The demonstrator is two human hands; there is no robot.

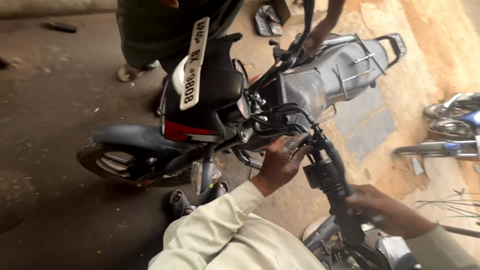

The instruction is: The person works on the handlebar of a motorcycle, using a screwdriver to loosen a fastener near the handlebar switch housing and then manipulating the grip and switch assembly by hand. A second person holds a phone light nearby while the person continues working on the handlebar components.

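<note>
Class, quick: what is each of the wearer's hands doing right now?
Left hand: fingers curled on the motorcycle handlebar by the switch box.
Right hand: closed around the handlebar grip.

Looking down at a black motorcycle (220,100) standing on the dirt. Left hand (280,162), pretty greasy, is on the handlebar (327,160) by the switch housing (320,175); right hand (385,210) is wrapped around the grip (345,212). Another person's hand (312,42) rests near the black seat (345,65).
</note>
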